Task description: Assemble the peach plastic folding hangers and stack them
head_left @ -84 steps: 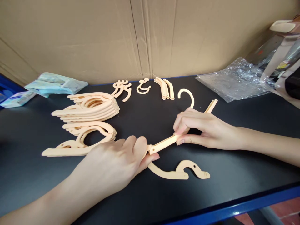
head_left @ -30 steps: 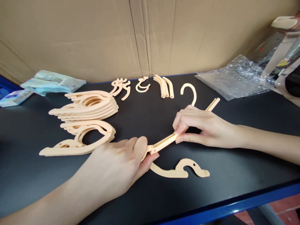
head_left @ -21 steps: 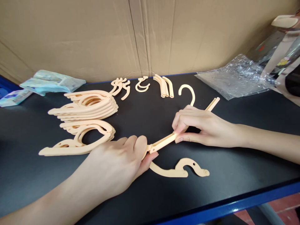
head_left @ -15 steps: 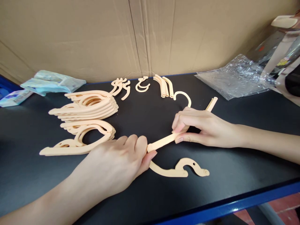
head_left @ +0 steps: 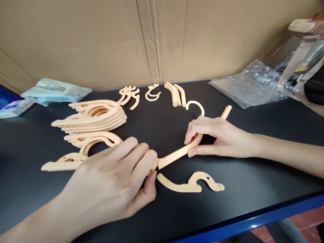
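A cream plastic folding hanger (head_left: pixel 174 156) is held between my two hands, just over the dark table. My right hand (head_left: pixel 215 136) grips it around the middle, with the hook rising behind the fingers and the other arm's tip sticking out beyond the hand. At the near arm's left end, my left hand (head_left: pixel 124 175) is closed, fingers and thumb pinching the end piece, which is mostly hidden. A loose curved arm joined to a notched piece (head_left: pixel 202 180) lies on the table in front of my hands.
Stacked folded hangers (head_left: pixel 98 116) lie at left. Loose small end pieces (head_left: pixel 129 96), hooks (head_left: pixel 152 94) and arm pieces (head_left: pixel 176 94) sit at the back before a cardboard wall (head_left: pixel 101 44). A tissue pack (head_left: pixel 55 91) is back left; a clear plastic bag (head_left: pixel 243 84) and bottle (head_left: pixel 301 50) are at right.
My left hand has shifted slightly left along the arm's end, baring a bit of the end piece there. The right hand keeps its grip; the view has moved slightly.
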Motion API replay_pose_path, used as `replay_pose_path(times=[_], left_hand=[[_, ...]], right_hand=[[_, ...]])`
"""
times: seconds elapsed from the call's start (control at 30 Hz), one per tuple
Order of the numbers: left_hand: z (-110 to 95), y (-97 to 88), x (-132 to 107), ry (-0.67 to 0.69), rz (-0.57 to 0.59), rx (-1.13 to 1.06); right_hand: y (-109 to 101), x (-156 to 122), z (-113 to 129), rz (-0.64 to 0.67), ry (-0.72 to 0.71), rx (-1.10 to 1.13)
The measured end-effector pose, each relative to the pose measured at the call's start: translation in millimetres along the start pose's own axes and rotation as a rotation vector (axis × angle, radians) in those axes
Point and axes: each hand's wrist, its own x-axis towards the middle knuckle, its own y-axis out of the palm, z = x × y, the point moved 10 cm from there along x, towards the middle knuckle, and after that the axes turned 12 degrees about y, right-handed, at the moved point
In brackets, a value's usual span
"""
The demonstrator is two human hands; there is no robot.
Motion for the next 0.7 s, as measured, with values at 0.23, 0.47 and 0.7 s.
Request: replay_pose_path(times=[0.23,0.47,0.7], left_hand=[[6,-10.8,-2,0.067,-0.087,-0.020],[17,1.5,-7,0.032,-0.046,-0.080],[18,11.3,-10,0.012,-0.027,-0.245]], right_hand=[[-4,1,-8,-0.016,-0.007,-0.154],[-5,3,-24,0.087,0.055,-0.085],[-5,3,-22,0.025,0.061,-0.095]])
